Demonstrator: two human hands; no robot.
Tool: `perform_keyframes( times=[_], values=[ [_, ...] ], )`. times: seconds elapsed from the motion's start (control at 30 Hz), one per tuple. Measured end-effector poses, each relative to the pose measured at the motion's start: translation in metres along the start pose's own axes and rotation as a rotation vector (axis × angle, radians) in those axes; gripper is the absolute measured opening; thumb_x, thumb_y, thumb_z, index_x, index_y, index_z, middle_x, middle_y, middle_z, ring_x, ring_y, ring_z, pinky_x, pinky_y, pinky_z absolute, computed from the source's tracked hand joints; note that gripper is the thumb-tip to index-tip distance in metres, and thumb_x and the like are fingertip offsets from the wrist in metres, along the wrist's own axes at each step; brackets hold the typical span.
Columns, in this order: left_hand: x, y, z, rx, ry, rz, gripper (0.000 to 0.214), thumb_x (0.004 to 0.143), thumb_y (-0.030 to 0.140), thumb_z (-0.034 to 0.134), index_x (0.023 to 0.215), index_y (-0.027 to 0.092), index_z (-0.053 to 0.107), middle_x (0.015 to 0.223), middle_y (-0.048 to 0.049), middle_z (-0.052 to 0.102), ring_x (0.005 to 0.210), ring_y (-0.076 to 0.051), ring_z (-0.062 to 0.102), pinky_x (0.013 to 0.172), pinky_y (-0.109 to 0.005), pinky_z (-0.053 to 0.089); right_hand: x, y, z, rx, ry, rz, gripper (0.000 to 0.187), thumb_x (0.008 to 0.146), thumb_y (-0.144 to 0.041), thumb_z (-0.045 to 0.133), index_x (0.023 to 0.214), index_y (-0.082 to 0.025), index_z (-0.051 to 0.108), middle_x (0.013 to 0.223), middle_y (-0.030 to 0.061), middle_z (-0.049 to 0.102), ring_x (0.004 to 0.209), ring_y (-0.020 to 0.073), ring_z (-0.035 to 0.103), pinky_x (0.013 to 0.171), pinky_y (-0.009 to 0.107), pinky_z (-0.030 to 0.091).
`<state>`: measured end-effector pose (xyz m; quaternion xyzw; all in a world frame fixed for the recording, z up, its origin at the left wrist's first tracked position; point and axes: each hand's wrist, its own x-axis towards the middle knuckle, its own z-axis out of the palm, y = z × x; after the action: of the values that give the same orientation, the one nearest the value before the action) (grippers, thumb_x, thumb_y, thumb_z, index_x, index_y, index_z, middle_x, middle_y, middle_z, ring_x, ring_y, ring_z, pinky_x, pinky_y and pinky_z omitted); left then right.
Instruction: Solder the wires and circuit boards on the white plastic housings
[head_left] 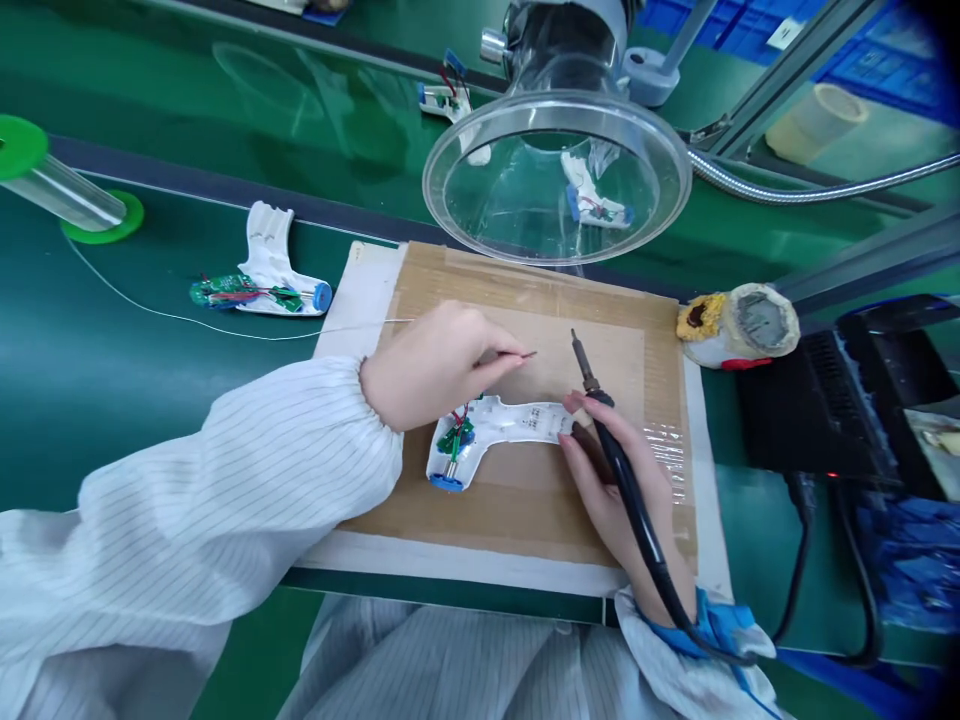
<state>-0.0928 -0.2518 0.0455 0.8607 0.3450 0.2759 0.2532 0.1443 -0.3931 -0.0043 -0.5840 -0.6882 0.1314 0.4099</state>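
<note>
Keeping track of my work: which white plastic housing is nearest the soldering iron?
The housing on the cardboard sheet, by your left hand and right hand; the other housings lie on the green bench.

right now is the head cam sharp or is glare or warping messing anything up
Head view: the left hand, its pinched wire, right hand and soldering iron look fairly sharp; wide-angle bowing curves the bench edges, the right corners darken, and glare streaks the green mat and clear hood rim.
</note>
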Motion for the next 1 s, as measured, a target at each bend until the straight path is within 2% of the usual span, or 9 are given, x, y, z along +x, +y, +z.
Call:
perform_keyframes(
  times=[0.13,0.23,0.33,0.4,0.47,0.53,0.6,0.77,1.0],
  values=[
    [-0.008,0.007,-0.003,-0.045,-0.099,0.089,0.029,0.116,0.034,0.061,0.106,0.023,0.086,0.09,-0.0012,0.086,0.078,-0.019,0.081,0.079,-0.031,0.064,0.002,0.004,0.003,-0.037,-0.054,-0.048,0.045,0.106,-0.017,0.075,0.148,-0.033,0.07,0.135,0.0034,0.087,0.12,0.0234,0.087,0.104,0.035,0.074],
    [-0.027,0.013,0.003,0.07,-0.082,0.191,0.028,0.118,0.025,0.056,0.111,0.022,0.083,0.103,-0.0045,0.086,0.09,-0.019,0.081,0.084,-0.029,0.062,0.002,0.004,0.004,-0.026,-0.058,-0.043,0.043,0.107,-0.017,0.073,0.146,-0.033,0.07,0.133,0.0027,0.088,0.117,0.0227,0.088,0.101,0.034,0.075],
    [-0.046,0.015,0.016,0.22,-0.017,0.261,0.03,0.116,0.019,0.055,0.102,0.02,0.08,0.105,-0.0078,0.083,0.095,-0.022,0.077,0.088,-0.036,0.059,0.002,0.001,0.003,0.004,-0.073,-0.039,0.041,0.109,-0.017,0.07,0.147,-0.033,0.069,0.135,0.0033,0.087,0.119,0.0219,0.087,0.101,0.034,0.074],
    [-0.053,0.013,0.024,0.232,0.05,0.227,0.026,0.112,0.018,0.06,0.096,0.02,0.08,0.118,-0.0114,0.08,0.109,-0.027,0.074,0.097,-0.045,0.057,0.0,-0.001,-0.001,0.005,-0.024,-0.032,0.036,0.11,-0.02,0.07,0.144,-0.033,0.071,0.129,0.0036,0.088,0.115,0.0222,0.088,0.098,0.035,0.074],
    [-0.055,0.011,0.03,0.153,0.08,0.156,0.021,0.109,0.018,0.064,0.095,0.021,0.08,0.135,-0.0143,0.075,0.125,-0.032,0.069,0.109,-0.053,0.054,-0.003,-0.004,-0.007,0.017,0.081,-0.027,0.026,0.113,-0.029,0.068,0.138,-0.031,0.075,0.11,0.0035,0.09,0.102,0.0228,0.089,0.091,0.036,0.074],
    [-0.054,0.009,0.033,0.049,0.061,0.105,0.018,0.108,0.019,0.065,0.097,0.021,0.079,0.143,-0.0159,0.069,0.13,-0.033,0.066,0.114,-0.055,0.053,-0.007,-0.005,-0.013,0.086,0.18,-0.06,0.025,0.116,-0.04,0.063,0.131,-0.028,0.079,0.084,0.0017,0.085,0.079,0.0218,0.086,0.077,0.036,0.071],
    [-0.052,0.008,0.035,-0.009,0.044,0.086,0.017,0.109,0.019,0.063,0.099,0.02,0.077,0.143,-0.0172,0.068,0.129,-0.031,0.066,0.113,-0.051,0.056,-0.01,-0.005,-0.019,0.157,0.206,-0.091,0.03,0.117,-0.046,0.06,0.122,-0.027,0.082,0.071,0.0002,0.077,0.063,0.0198,0.076,0.064,0.035,0.064],
    [-0.052,0.01,0.04,-0.013,0.056,0.085,0.017,0.11,0.017,0.061,0.1,0.018,0.075,0.142,-0.0185,0.067,0.13,-0.03,0.067,0.115,-0.049,0.056,-0.011,-0.003,-0.022,0.195,0.159,-0.147,0.022,0.114,-0.033,0.065,0.107,-0.025,0.084,0.076,0.0015,0.078,0.06,0.0178,0.07,0.055,0.033,0.054],
    [-0.051,0.012,0.039,-0.004,0.058,0.089,0.017,0.109,0.014,0.062,0.099,0.018,0.074,0.138,-0.0194,0.068,0.129,-0.031,0.067,0.112,-0.05,0.057,-0.005,-0.002,-0.018,0.254,0.141,-0.195,0.018,0.112,-0.023,0.066,0.112,-0.021,0.084,0.081,0.0012,0.08,0.064,0.0158,0.072,0.058,0.031,0.056]
  ],
)
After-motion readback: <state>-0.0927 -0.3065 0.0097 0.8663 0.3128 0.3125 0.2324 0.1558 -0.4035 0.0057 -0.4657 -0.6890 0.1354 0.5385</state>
